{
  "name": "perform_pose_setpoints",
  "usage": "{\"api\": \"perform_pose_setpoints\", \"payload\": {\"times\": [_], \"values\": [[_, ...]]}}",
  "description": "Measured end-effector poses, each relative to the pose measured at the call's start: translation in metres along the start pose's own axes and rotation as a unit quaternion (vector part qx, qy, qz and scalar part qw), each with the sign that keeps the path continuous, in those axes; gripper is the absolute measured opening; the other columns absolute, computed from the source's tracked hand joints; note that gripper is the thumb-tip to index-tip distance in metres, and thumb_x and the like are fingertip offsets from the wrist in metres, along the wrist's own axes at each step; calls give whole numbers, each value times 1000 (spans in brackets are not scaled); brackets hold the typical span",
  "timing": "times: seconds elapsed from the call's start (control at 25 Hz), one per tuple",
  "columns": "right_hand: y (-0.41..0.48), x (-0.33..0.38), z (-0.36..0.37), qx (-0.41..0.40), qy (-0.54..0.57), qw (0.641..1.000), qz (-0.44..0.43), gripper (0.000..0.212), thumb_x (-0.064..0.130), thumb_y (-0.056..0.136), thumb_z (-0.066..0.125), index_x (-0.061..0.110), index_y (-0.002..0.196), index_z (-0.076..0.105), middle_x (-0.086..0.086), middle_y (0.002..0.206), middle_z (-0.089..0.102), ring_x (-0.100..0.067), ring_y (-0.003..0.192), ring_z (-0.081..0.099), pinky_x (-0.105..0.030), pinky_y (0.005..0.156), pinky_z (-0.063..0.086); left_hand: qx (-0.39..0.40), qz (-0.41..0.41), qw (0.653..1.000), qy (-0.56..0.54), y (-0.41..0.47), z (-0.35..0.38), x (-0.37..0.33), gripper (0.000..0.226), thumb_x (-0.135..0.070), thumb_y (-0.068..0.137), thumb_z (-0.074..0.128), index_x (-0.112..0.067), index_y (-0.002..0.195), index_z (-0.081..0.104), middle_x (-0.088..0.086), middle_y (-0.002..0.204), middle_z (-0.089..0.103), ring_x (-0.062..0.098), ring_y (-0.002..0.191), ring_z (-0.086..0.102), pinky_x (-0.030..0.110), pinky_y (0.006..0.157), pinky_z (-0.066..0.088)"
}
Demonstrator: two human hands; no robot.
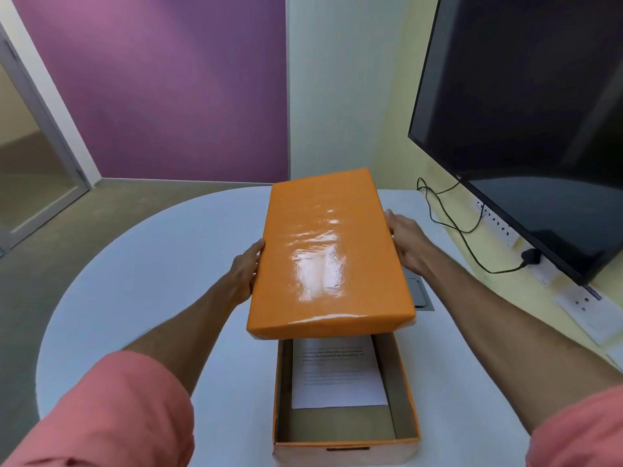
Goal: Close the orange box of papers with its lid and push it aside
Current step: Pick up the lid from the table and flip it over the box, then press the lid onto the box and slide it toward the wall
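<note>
A glossy orange lid (328,254) hangs in the air above the far end of the open orange box (406,399), tilted with its near edge lower. My left hand (247,269) grips the lid's left long side and my right hand (406,242) grips its right long side. The box stands on the white table (151,264) close to me, its brown inside showing. White printed papers (337,375) lie flat in the box; their far part is hidden under the lid.
A big dark screen (532,112) is mounted on the wall at the right, with a black cable (448,217) and wall sockets (499,227) below it. A grey inset panel (418,291) sits in the table right of the lid. Purple wall behind.
</note>
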State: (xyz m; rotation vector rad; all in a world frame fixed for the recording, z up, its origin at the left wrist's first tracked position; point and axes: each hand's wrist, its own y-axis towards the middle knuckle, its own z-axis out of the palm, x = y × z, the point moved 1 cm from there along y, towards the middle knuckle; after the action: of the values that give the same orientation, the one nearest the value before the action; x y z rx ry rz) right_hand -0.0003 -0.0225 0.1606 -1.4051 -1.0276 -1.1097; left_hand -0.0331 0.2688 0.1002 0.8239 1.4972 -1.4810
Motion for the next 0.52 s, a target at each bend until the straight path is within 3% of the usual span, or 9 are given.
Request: {"api": "perform_pose_setpoints", "payload": {"times": [0.08, 0.16, 0.24, 0.32, 0.4, 0.52], "values": [[-7, -19, 2, 24, -35, 999, 31, 38, 46, 98, 45, 16, 115, 61, -5, 95, 68, -19, 77, 66, -30, 63, 53, -2, 5, 1000, -6, 0, 3, 13, 48, -48, 98, 39, -12, 122, 60, 17, 114, 70, 36, 103, 68, 53, 93, 53], [-11, -42, 3, 40, -72, 996, 43, 43, 42, 98, 49, 14, 130, 54, -9, 115, 66, -22, 88, 66, -33, 71, 55, -16, 11, 999, 36, -2, 9, 29, 51, -45, 99, 37, -6, 125, 58, 21, 115, 68, 39, 103, 67, 54, 93, 53], [-15, -66, 1, 49, -94, 993, 53, 47, 36, 99, 49, 13, 140, 46, -12, 130, 61, -24, 97, 64, -37, 78, 53, -22, 9, 997, 75, 0, 11, 48, 58, -45, 100, 34, -6, 142, 41, 21, 132, 58, 39, 112, 63, 55, 97, 51], [-18, -88, -4, 55, -113, 990, 68, 50, 37, 100, 47, 15, 144, 43, -12, 136, 57, -26, 106, 62, -42, 87, 54, -7, 5, 997, 81, -1, 12, 66, 59, -44, 101, 32, -17, 152, 22, 16, 146, 45, 36, 118, 58, 52, 99, 50], [-20, -107, -9, 58, -120, 987, 86, 52, 39, 100, 46, 17, 146, 40, -12, 139, 55, -30, 117, 59, -47, 98, 51, 19, 0, 997, 75, -1, 15, 81, 52, -42, 102, 29, -19, 149, 27, 16, 142, 50, 32, 110, 63, 50, 94, 53], [-22, -127, -14, 54, -125, 985, 104, 50, 38, 100, 44, 17, 146, 40, -12, 140, 54, -30, 119, 58, -43, 95, 51, 25, -20, 996, 78, -1, 20, 100, 51, -41, 103, 28, -18, 148, 29, 16, 139, 53, 33, 111, 62, 51, 95, 52]]}}
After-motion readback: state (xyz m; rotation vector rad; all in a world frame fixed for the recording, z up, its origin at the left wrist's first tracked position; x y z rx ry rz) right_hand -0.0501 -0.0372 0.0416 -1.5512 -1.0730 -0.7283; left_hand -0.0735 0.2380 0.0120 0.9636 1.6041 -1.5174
